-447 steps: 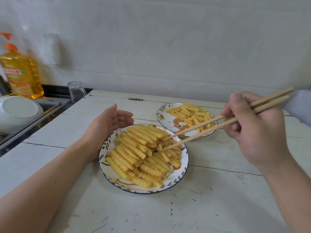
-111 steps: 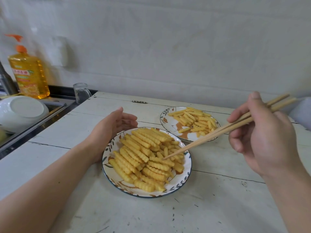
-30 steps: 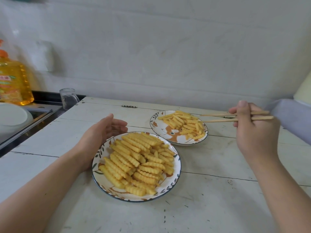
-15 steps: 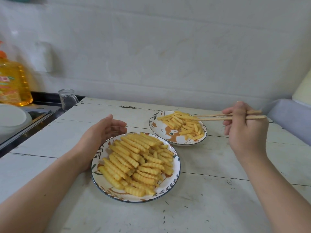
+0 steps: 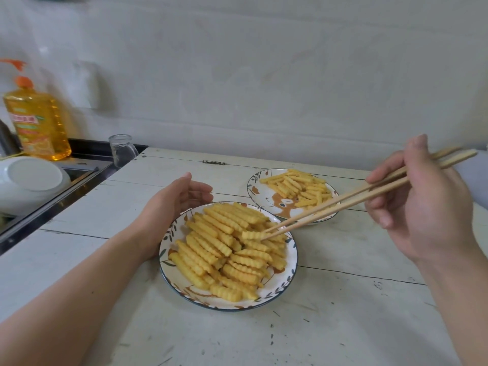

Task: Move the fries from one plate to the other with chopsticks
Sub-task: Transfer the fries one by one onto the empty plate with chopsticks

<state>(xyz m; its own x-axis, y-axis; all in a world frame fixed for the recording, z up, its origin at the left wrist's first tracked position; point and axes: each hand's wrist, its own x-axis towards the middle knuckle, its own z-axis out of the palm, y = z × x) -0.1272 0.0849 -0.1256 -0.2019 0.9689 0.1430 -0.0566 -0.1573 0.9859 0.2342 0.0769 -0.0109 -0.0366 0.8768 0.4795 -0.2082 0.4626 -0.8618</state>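
Observation:
A heap of crinkle-cut fries fills the near plate. A smaller pile of fries lies on the far plate with a cat picture. My right hand grips a pair of wooden chopsticks. Their tips reach down to the right side of the near heap and touch one fry there. My left hand rests on the table against the near plate's left rim, fingers relaxed and loosely curved.
The white wooden table ends at a sink on the left with a white bowl in it. A yellow dish-soap bottle and a small glass stand at the back left. A white wall rises behind.
My right hand has swung the chopsticks from above the far plate back down to the near plate, tips now on a fry. The left hand has stayed by the plate.

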